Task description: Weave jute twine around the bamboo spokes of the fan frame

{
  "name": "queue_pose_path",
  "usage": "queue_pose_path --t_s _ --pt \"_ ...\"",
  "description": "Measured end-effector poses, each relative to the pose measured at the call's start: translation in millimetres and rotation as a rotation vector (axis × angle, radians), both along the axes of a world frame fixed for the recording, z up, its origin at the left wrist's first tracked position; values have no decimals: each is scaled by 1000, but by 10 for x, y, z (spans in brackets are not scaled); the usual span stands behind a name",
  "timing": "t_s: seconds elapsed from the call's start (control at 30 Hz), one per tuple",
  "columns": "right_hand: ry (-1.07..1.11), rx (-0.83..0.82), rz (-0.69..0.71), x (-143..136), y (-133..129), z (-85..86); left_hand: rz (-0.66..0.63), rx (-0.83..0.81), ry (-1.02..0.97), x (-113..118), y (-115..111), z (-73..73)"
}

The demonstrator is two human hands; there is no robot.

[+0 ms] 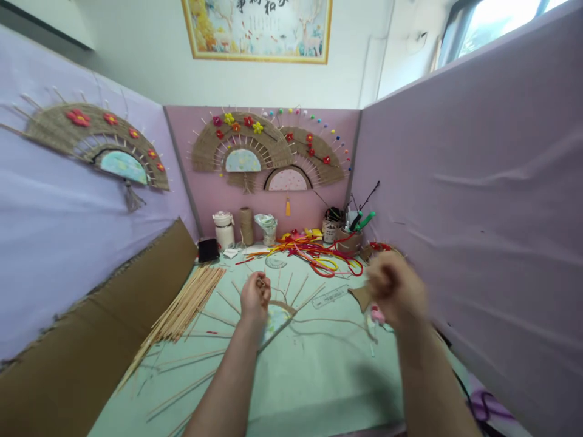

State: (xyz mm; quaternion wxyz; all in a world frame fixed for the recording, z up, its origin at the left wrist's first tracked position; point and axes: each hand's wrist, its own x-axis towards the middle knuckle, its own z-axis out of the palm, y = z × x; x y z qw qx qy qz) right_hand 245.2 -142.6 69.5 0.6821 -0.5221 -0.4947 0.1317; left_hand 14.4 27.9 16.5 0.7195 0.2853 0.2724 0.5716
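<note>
A half-round fan frame lies on the table, with a blue-green painted centre (pixel 276 320) and thin sticks (pixel 300 290) radiating from it. Above the frame's far left part, my left hand (pixel 255 297) is closed in a pinch. A thin brown strand shows by its fingertips, but what they grip cannot be made out. My right hand (pixel 397 288) is raised to the right of the frame, closed like a fist and smeared by motion; its contents are hidden. Brown twine (pixel 330 320) trails rightward from the frame across the table.
A bundle of thin sticks (pixel 194 300) lies left beside a cardboard strip (pixel 104 321). A clear ruler (pixel 330 296) and a brown card piece (pixel 359 297) lie near my right hand. Coloured pipe cleaners (pixel 314 252), a twine spool (pixel 246 226) and a tool pot (pixel 348 241) stand behind.
</note>
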Motion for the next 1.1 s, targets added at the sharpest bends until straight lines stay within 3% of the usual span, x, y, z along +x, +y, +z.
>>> queue_pose_path --t_s 0.1,0.2,0.27,0.37,0.4,0.47,0.5,0.53,0.57,0.6,0.63,0.7,0.77,0.87,1.1 --pt "39 -111 105 -514 826 -217 -75 80 248 113 -124 6" --pt "190 -334 295 -847 1206 -471 -254 439 1048 140 -263 78" --pt "331 -456 418 -950 1289 -606 -336 676 1405 124 -335 194" --pt "523 -528 609 -1005 1324 -733 -550 981 1547 95 -293 455" --pt "568 -536 673 -1011 1331 -760 -735 1009 1531 89 -208 554" --pt "624 -552 750 -1019 1344 -804 -1132 894 1445 85 92 750" --pt "633 -562 744 -1023 1350 -823 -1137 836 1420 87 304 840" --pt "625 -571 712 -1030 1354 -842 -965 827 1473 91 548 920" --pt "602 -576 669 -1039 1355 -860 -656 837 1573 96 813 988" --pt "565 -573 628 -1051 1353 -876 -256 820 1689 100 1083 1041" --pt "512 -565 596 -1065 1346 -892 -56 787 1738 103 1346 1080" --pt "387 -532 550 -1102 1319 -918 175 743 1795 105 1804 1115" --pt "276 -489 518 -1139 1281 -934 306 723 1839 109 2137 1103" --pt "173 -487 531 -1181 1227 -939 339 738 1895 144 2428 1032" --pt "87 -550 539 -1196 1179 -868 316 670 1984 290 2711 905"
